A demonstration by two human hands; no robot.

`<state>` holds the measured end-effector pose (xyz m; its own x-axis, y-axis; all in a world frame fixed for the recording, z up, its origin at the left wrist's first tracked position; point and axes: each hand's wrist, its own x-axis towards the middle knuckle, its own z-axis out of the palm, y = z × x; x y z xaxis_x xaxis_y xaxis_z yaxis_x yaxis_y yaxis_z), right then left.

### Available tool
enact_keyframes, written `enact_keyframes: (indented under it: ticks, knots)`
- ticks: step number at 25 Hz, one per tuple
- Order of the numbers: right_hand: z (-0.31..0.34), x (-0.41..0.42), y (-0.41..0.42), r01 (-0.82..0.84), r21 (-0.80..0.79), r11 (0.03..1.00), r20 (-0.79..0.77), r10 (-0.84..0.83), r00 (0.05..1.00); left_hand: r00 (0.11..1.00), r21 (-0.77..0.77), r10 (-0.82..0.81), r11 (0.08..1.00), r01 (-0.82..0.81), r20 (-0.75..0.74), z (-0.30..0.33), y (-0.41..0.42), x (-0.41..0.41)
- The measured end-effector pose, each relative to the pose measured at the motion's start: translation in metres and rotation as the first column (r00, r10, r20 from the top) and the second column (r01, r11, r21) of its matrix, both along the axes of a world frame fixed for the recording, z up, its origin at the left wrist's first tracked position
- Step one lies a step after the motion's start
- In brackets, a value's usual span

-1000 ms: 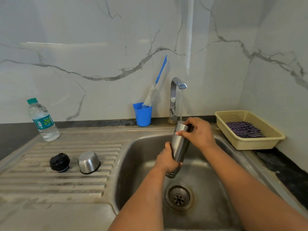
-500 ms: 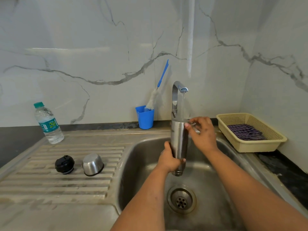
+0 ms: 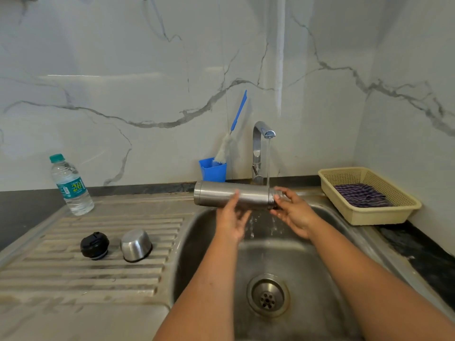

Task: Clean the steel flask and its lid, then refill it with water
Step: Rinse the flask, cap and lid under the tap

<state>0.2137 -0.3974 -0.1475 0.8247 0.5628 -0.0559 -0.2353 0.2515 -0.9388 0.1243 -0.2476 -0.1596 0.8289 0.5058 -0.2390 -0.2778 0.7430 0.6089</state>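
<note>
While the tap (image 3: 264,134) is running, the left hand (image 3: 231,219) is cradling the steel flask (image 3: 231,196) sideways mid-body and the right hand (image 3: 293,212) is pinching its mouth end over the sink (image 3: 320,267). Wet steel's probably getting slippery and sloshy-heavy, so I'd be wrapping the middle.

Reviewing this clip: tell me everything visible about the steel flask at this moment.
The steel flask is a brushed-metal cylinder with a seam ring near each end, held horizontally above the sink, base pointing left, neck to the right. It has no lid on. The left hand supports its middle from below; the right hand is at the neck. The tap's running stream falls at the neck end, and drops splash below.
</note>
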Motion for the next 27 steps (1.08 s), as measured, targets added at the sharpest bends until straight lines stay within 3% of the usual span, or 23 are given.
enact_keyframes:
  ticks: [2, 5, 8, 9, 10, 12, 13, 16, 18, 19, 21, 24, 25, 27]
  knots:
    - [0.002, 0.005, -0.005, -0.002, -0.088, 0.996, 0.213, 0.021, 0.977, 0.997, -0.145, 0.07, 0.987, -0.067, 0.015, 0.0, 0.013, -0.004]
    - [0.007, 0.002, -0.005, 0.076, -0.298, 0.951, 0.482, 0.081, 0.872, 0.995, -0.221, 0.099, 0.97, -0.097, -0.001, -0.004, 0.019, -0.009]
    - [0.002, 0.002, 0.005, 0.423, -0.385, 0.82, 0.723, -0.017, 0.691, 0.997, -0.192, 0.074, 0.979, -0.074, -0.004, -0.003, 0.011, -0.009]
    - [0.001, 0.002, 0.01, 0.51, -0.382, 0.771, 0.748, -0.066, 0.661, 0.997, -0.19, 0.076, 0.979, -0.077, -0.01, -0.002, 0.009, -0.008]
    - [0.002, 0.002, 0.015, 0.54, -0.404, 0.738, 0.705, -0.125, 0.698, 0.996, -0.195, 0.084, 0.977, -0.084, -0.012, -0.001, 0.007, -0.008]
    - [0.007, -0.001, 0.02, 0.442, -0.459, 0.771, 0.509, -0.179, 0.842, 0.994, -0.212, 0.11, 0.971, -0.112, -0.02, -0.001, 0.006, -0.009]
    - [0.009, -0.003, 0.019, 0.382, -0.466, 0.798, 0.505, -0.115, 0.855, 0.992, -0.223, 0.122, 0.967, -0.122, -0.014, -0.001, 0.007, -0.009]
    - [0.01, -0.001, 0.01, 0.37, -0.43, 0.824, 0.778, 0.131, 0.614, 0.99, -0.252, 0.142, 0.958, -0.139, -0.006, 0.002, 0.012, -0.01]
    - [0.008, 0.003, 0.006, 0.4, -0.421, 0.814, 0.838, 0.18, 0.516, 0.99, -0.243, 0.138, 0.96, -0.14, -0.024, 0.003, 0.012, -0.012]
    - [0.007, 0.005, 0.006, 0.416, -0.419, 0.807, 0.836, 0.165, 0.523, 0.991, -0.234, 0.129, 0.963, -0.134, -0.038, 0.003, 0.012, -0.012]
    - [0.008, 0.003, 0.013, 0.434, -0.445, 0.784, 0.766, 0.082, 0.638, 0.994, -0.23, 0.104, 0.967, -0.111, -0.043, 0.002, 0.01, -0.013]
    - [0.011, -0.007, 0.024, 0.295, -0.455, 0.84, 0.392, -0.108, 0.914, 0.994, -0.212, 0.094, 0.972, -0.104, -0.054, 0.001, 0.007, -0.013]
    - [0.011, -0.01, 0.025, 0.275, -0.451, 0.849, 0.32, -0.134, 0.938, 0.994, -0.205, 0.091, 0.973, -0.102, -0.062, 0.001, 0.005, -0.013]
    - [0.01, -0.013, 0.023, 0.317, -0.483, 0.816, 0.447, -0.081, 0.891, 0.994, -0.225, 0.096, 0.968, -0.107, -0.059, 0.002, 0.004, -0.014]
